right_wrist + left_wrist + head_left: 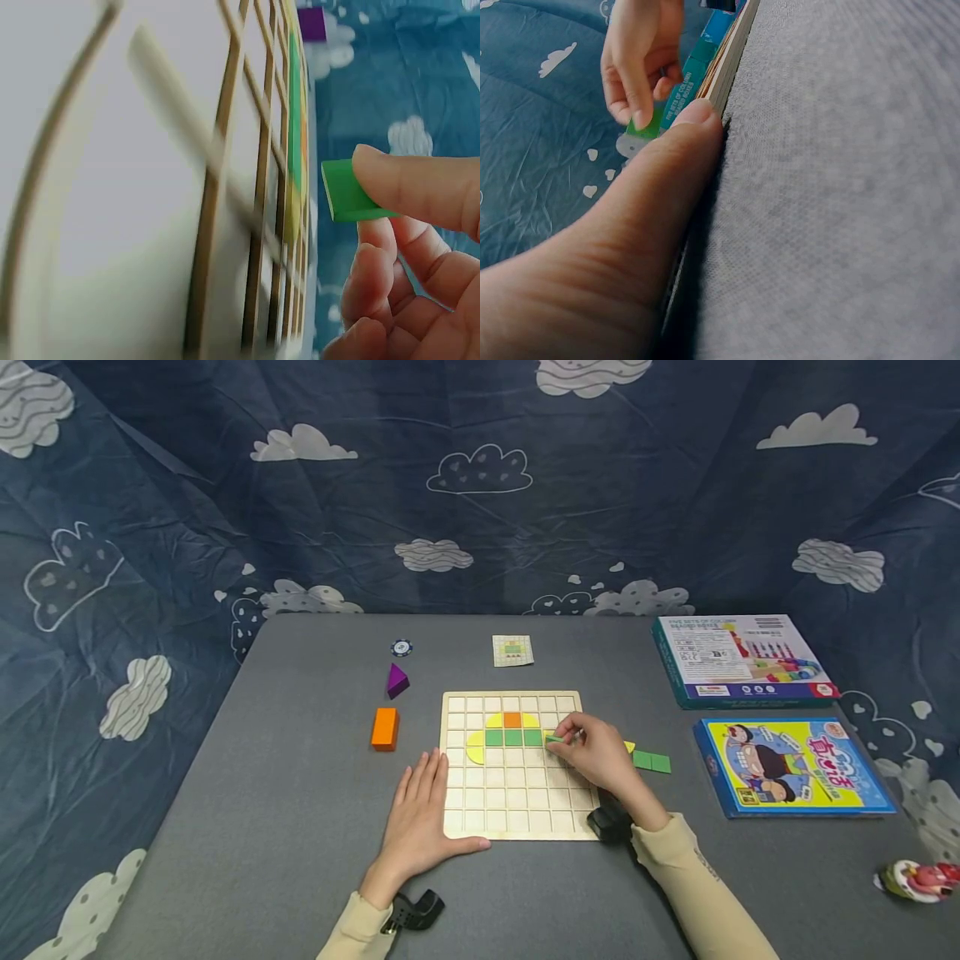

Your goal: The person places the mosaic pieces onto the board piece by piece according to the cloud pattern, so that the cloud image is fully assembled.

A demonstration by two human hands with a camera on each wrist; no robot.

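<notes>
A wooden grid board [517, 802] lies on the grey table [300, 793]. Its upper rows hold yellow, orange and green tiles [513, 737]. My right hand [592, 750] pinches a small green tile [553, 739] just above the board, to the right of the green row; the same green tile [345, 192] shows between my fingertips in the right wrist view, and as a green tile [646, 124] in the left wrist view. My left hand [420, 814] lies flat on the table, thumb [697, 120] against the board's left edge.
An orange block [385, 728], a purple wedge [397, 680] and a round chip [402, 647] sit left of the board. A pattern card [513, 651] lies behind it. Green tiles [651, 762] and two game boxes [742, 660] [791, 767] are at the right, a small toy [918, 881] farther right.
</notes>
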